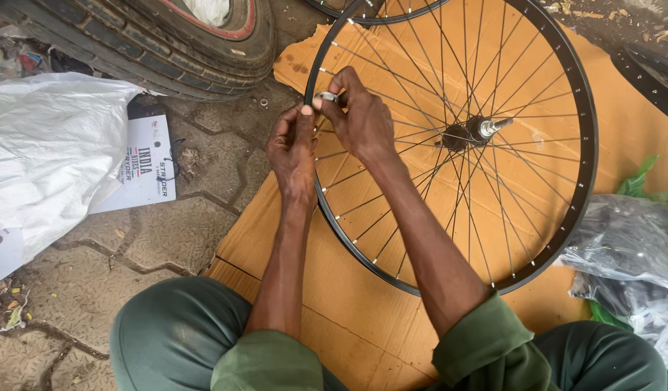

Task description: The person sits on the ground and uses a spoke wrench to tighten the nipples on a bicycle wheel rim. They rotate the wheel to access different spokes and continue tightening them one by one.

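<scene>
Both hands meet at the far-left edge of the bicycle wheel (558, 217), which lies flat on a sheet of cardboard (305, 289). The left hand (292, 148) is closed in a pinch, thumb and fingers drawn together on the black rim right under its fingertips. The right hand (361, 119) is just beside it, touching it at the fingertips, fingers curled tight around a small silver tool (327, 96) that sits at the rim between the two hands. Neither hand is spread open; both are clamped down on the same spot.

To the right of the right hand, the spokes run in to the hub (468, 132) with its shiny axle sticking up. Out beyond the left hand lie a dark tyre (167, 51), a white sack (44, 152) and a printed card (149, 163) on the paving. Well off to the right of both hands, clear plastic bags (627, 246) rest at the cardboard's edge.
</scene>
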Action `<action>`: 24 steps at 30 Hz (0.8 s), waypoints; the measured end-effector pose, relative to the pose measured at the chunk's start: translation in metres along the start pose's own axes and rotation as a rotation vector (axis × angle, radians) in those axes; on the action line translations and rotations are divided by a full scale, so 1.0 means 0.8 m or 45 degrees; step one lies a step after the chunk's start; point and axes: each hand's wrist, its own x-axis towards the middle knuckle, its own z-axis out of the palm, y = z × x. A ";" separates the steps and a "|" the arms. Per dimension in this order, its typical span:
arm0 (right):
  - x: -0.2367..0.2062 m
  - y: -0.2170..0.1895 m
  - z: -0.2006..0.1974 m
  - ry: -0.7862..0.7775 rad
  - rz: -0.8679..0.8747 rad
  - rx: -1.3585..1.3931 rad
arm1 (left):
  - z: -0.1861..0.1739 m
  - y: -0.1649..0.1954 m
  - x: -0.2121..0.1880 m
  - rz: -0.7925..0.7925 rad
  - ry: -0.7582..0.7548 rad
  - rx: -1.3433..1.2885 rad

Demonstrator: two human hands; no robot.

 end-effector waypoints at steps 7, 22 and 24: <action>-0.021 -0.002 -0.008 0.327 -0.468 0.190 | 0.004 -0.018 0.010 0.169 0.040 -0.276; -0.010 0.009 -0.029 -0.452 -0.035 -0.006 | 0.000 -0.021 0.006 0.196 0.086 -0.215; -0.013 0.006 -0.021 -0.530 0.150 -0.252 | 0.000 -0.022 0.007 0.189 0.135 -0.174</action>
